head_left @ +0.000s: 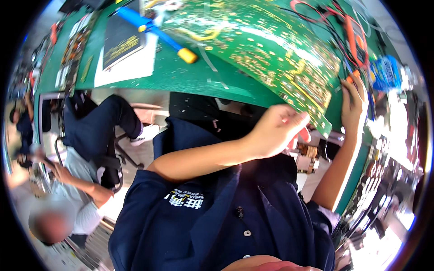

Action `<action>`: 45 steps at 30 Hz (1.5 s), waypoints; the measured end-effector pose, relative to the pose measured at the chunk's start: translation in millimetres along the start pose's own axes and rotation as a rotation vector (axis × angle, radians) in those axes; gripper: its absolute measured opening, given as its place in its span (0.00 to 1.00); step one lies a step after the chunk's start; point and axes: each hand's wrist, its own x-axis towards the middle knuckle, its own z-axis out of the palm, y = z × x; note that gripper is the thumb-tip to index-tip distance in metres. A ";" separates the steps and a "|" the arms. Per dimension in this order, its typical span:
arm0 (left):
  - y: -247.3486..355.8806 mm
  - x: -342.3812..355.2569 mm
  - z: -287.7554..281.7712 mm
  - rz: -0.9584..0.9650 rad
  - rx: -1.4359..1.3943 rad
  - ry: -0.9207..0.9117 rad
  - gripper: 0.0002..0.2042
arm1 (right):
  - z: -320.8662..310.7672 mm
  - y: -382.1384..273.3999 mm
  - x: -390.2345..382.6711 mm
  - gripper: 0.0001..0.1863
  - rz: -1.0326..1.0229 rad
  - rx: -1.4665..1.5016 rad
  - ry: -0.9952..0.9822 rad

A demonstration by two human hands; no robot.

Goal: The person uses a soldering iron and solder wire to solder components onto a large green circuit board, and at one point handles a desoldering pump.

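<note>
A large green circuit board (289, 58), dotted with gold pads, lies slanted over the bench with its near corner past the front edge. My left hand (280, 128) is closed on that corner, thumb and fingers pinching the edge. Beyond the board's right side, my right hand (355, 104) has its fingers curled around a slim tool with an orange end (354, 76); its kind is mostly hidden by the fingers. Farther left, a blue solder sucker (158, 34) with yellow parts rests on the bench, close to the board.
On the green bench mat (176, 74), a black booklet (124, 40) lies on white paper (101, 77). Red and black leads run by a red-cased device (355, 40) at the far right, near a blue packet (384, 72). Another person (81, 189) sits at left.
</note>
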 end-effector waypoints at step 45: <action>157.0 -43.2 -167.4 0.533 1.262 0.741 0.32 | -23.2 -72.3 33.3 0.24 0.577 0.336 -0.345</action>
